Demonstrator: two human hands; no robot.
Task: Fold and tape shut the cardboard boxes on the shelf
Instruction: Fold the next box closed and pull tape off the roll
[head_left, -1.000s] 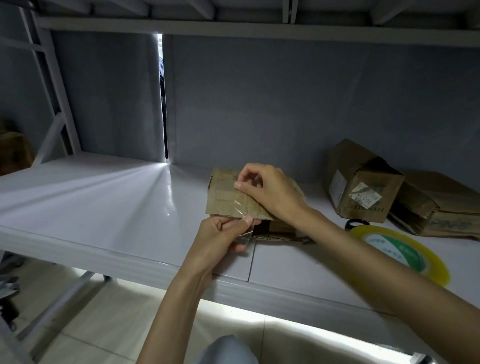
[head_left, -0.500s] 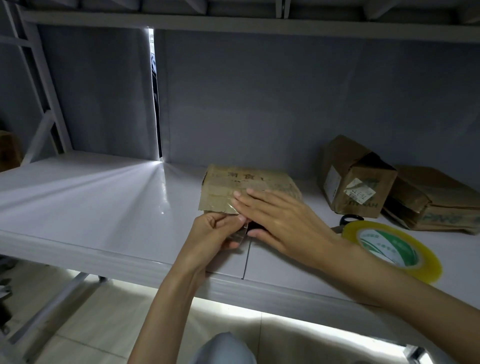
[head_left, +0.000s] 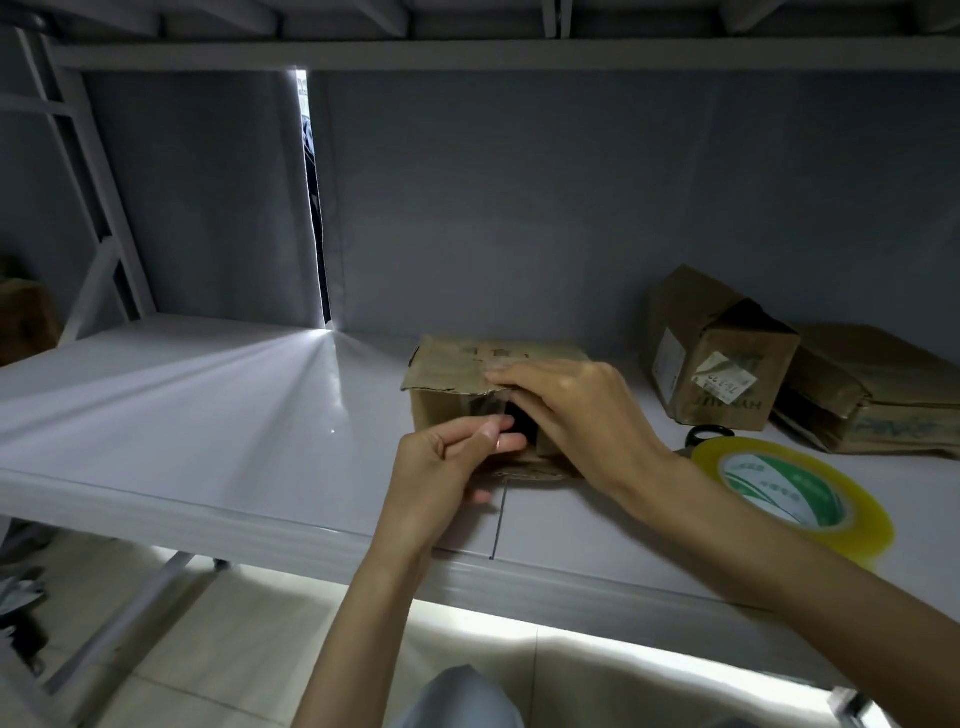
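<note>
A small brown cardboard box (head_left: 457, 371) lies on the white shelf (head_left: 208, 415) with its open end toward me. My right hand (head_left: 576, 410) rests over the box's top flap at the front edge, fingers curled down over the dark opening. My left hand (head_left: 447, 467) pinches the loose end of a clear strip of tape (head_left: 485, 408) that runs from the top flap down the box front. A yellow-edged tape roll (head_left: 795, 488) lies flat on the shelf to the right, beside my right forearm.
Two more brown boxes stand at the back right: an upright one (head_left: 717, 353) with a white label, and a flattened one (head_left: 883, 389) beside it. Black scissor handles (head_left: 709, 434) peek out behind the tape roll. The shelf's front edge (head_left: 260, 519) runs below my hands.
The top flap has come down from upright to lie flat over the box. My right hand slid from the flap's face to its front edge, and my left hand pulled the tape end downward.
</note>
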